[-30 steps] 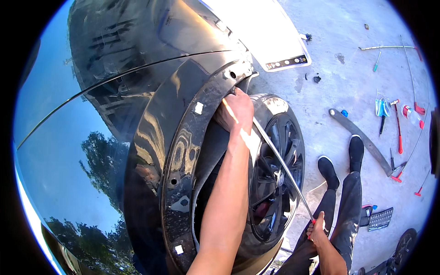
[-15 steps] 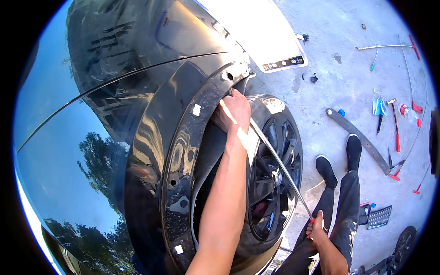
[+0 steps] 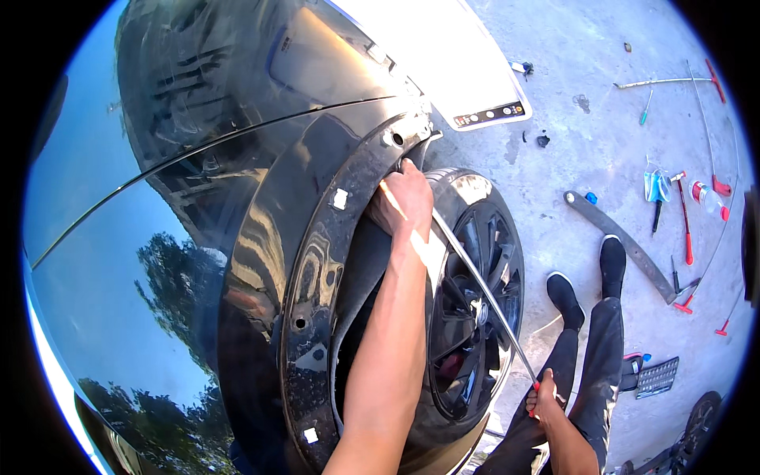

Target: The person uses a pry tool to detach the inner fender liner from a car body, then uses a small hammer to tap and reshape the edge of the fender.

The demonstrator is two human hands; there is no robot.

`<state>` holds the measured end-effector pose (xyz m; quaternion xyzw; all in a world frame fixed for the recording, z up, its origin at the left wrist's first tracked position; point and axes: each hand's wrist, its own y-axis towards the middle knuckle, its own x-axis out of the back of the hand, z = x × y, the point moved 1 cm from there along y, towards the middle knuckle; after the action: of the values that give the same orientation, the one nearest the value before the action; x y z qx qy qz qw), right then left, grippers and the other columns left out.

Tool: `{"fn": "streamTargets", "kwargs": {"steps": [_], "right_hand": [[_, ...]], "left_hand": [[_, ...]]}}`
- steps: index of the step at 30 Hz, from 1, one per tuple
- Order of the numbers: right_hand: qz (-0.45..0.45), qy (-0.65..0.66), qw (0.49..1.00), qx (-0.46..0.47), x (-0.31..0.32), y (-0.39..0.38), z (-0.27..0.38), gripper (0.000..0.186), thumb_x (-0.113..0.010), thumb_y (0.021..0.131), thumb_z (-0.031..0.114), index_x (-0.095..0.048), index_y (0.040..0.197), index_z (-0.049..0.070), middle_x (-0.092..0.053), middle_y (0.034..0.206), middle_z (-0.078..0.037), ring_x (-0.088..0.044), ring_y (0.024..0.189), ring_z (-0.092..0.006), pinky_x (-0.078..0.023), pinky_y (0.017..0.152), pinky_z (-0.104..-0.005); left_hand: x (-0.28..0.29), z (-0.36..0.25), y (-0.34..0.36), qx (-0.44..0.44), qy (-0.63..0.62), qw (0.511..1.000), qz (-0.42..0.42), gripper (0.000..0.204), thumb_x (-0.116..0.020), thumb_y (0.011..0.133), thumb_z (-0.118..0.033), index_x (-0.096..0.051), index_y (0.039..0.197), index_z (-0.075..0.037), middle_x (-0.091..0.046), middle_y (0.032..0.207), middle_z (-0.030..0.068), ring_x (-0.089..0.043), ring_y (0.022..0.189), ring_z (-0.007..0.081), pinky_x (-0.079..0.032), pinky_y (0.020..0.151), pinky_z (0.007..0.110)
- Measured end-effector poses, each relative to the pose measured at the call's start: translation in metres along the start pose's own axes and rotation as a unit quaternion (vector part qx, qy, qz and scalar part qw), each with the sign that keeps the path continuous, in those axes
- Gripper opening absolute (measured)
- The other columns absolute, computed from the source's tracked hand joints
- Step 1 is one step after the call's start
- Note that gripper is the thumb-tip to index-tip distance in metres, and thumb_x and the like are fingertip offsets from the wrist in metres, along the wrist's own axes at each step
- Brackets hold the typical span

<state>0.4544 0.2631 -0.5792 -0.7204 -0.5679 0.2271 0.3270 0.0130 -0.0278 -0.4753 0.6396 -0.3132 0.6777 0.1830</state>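
Observation:
A long straight metal rod (image 3: 484, 283) with a red handle slants across the front of the car wheel (image 3: 475, 305). Its handle sits in my right hand (image 3: 543, 396), fingers wrapped round it, low beside my leg. The rod's upper part runs under my left hand (image 3: 404, 198), closed around it at the top of the wheel arch. Some of those fingers, and the rod's far end, are hidden behind the arch edge (image 3: 328, 226). The dark, glossy car panel (image 3: 257, 237) reflects trees and sky. White patches and round holes show along the bare arch edge.
On the concrete to the right lie a red-handled hammer (image 3: 685, 222), a plastic bottle (image 3: 708, 199), a long dark curved strip (image 3: 621, 241) and several rods with red handles. A white board (image 3: 443, 47) stands beyond the wheel. My shoes (image 3: 564, 299) are close to the wheel.
My right hand and the rod's handle have shifted slightly left and down. My left hand stays at the wheel arch. The view has moved a little.

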Motion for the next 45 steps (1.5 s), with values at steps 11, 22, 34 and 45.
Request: {"fn": "streamTargets", "kwargs": {"steps": [11,22,34,45], "right_hand": [[0.136,-0.128,0.979,-0.076,0.014,-0.020,0.006,0.050,-0.034,0.090,0.059,-0.035,0.066,0.015,-0.025,0.046,0.002,-0.023,0.036,-0.0123,-0.020,0.038,-0.0288],[0.070,-0.050,0.996,-0.001,0.031,-0.029,0.005,0.055,-0.032,0.087,0.066,-0.034,0.064,0.016,-0.024,0.046,0.002,-0.024,0.035,-0.0131,-0.022,0.038,-0.0304],[0.040,0.004,0.999,0.005,0.008,-0.010,-0.016,0.056,-0.033,0.085,0.070,-0.034,0.067,0.017,-0.025,0.047,0.002,-0.023,0.036,-0.0122,-0.019,0.038,-0.0282],[0.072,-0.024,0.997,-0.003,-0.005,-0.008,-0.014,0.055,-0.033,0.086,0.067,-0.034,0.067,0.016,-0.023,0.048,0.003,-0.022,0.037,-0.0133,-0.020,0.038,-0.0297]], "left_hand": [[0.022,-0.002,-0.002,-0.029,0.042,0.999,-0.007,0.048,-0.046,0.089,-0.033,-0.065,0.082,0.010,-0.063,0.090,0.0291,-0.063,0.086,0.0378,-0.049,0.079,0.040],[-0.005,0.007,0.008,0.036,0.045,0.998,-0.027,0.043,-0.049,0.086,-0.031,-0.066,0.083,0.007,-0.065,0.089,0.0259,-0.064,0.088,0.0361,-0.048,0.080,0.040],[-0.006,-0.008,-0.005,-0.003,-0.026,0.996,-0.085,0.039,-0.048,0.086,-0.025,-0.064,0.087,0.011,-0.063,0.094,0.0291,-0.064,0.087,0.0385,-0.048,0.080,0.041],[-0.012,0.003,0.006,0.011,-0.045,0.998,-0.044,0.042,-0.047,0.087,-0.028,-0.063,0.094,0.010,-0.064,0.096,0.0263,-0.064,0.086,0.0377,-0.049,0.079,0.040]]}}
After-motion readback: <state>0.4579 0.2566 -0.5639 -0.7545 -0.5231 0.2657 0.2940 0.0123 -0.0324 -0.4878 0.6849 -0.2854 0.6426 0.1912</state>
